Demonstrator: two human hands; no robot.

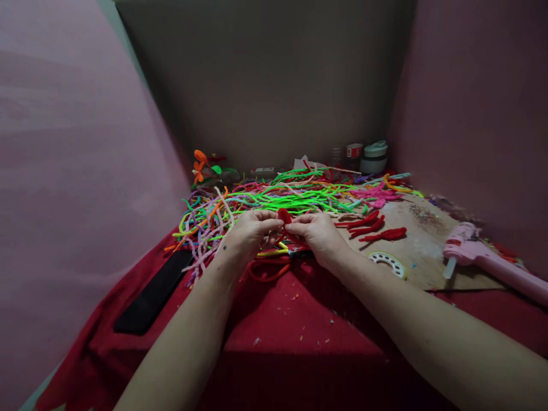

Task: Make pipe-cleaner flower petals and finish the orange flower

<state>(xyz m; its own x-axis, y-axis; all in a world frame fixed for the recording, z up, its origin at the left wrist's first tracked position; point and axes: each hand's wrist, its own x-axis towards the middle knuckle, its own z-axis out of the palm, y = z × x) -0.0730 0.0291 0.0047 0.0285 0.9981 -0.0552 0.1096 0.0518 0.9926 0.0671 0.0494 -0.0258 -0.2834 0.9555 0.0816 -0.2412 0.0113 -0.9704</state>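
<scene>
Between my two hands is a red pipe cleaner (283,216), bent into a small loop. My left hand (257,228) pinches it from one side, and my right hand (314,231) pinches it from the other; both sets of fingers are closed. Behind my hands spreads a heap of coloured pipe cleaners (291,200), green, pink, orange and purple. To the right of my right hand lie several red pipe cleaner pieces (385,234), some looped. Red-handled scissors (270,273) rest below my hands, partly hidden, near something with a yellow handle (274,251).
A pink glue gun (475,251) and a white ring (387,264) lie on a cardboard sheet (423,251) at the right. A black flat object (149,297) is at the left on the red cloth (295,325). Orange pipe-cleaner flowers (199,168) and a lidded cup (374,158) stand at the back.
</scene>
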